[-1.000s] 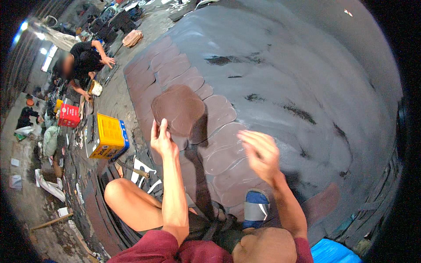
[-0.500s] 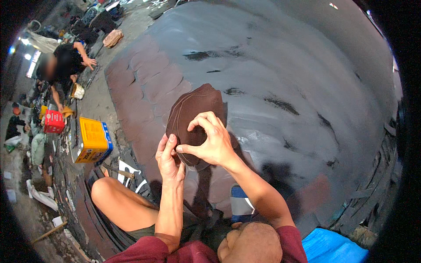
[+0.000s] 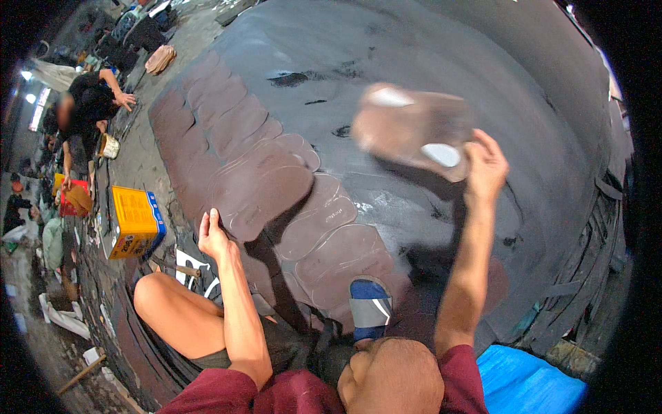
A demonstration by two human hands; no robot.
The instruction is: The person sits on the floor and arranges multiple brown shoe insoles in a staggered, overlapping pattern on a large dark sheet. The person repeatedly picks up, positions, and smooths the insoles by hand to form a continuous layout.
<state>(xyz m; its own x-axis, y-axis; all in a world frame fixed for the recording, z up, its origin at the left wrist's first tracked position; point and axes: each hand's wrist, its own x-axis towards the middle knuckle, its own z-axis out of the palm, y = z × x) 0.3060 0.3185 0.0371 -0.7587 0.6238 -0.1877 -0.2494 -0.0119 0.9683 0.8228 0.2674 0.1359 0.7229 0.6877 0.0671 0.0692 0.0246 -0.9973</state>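
Observation:
My right hand (image 3: 485,165) is raised and grips the edge of a brown, flat, rounded leather-like piece (image 3: 407,127), which is blurred in the air over the dark grey sheet (image 3: 414,62). My left hand (image 3: 212,237) rests flat with fingers apart on the near edge of the sheet, beside a row of several brown rounded pieces (image 3: 269,186) laid flat and overlapping. My bare knee (image 3: 162,303) and a blue and grey sandal (image 3: 369,305) lie just below them.
A yellow rectangular tin (image 3: 132,222) stands at the left of the sheet. Further left another person in black (image 3: 86,103) crouches over the ground near a red container (image 3: 69,201). A blue sheet (image 3: 531,379) lies at lower right, dark strips (image 3: 600,228) along the right edge.
Both hands were on a brown piece close in front of me. My right hand has since lifted it up and to the right; my left hand has let go and dropped onto the sheet.

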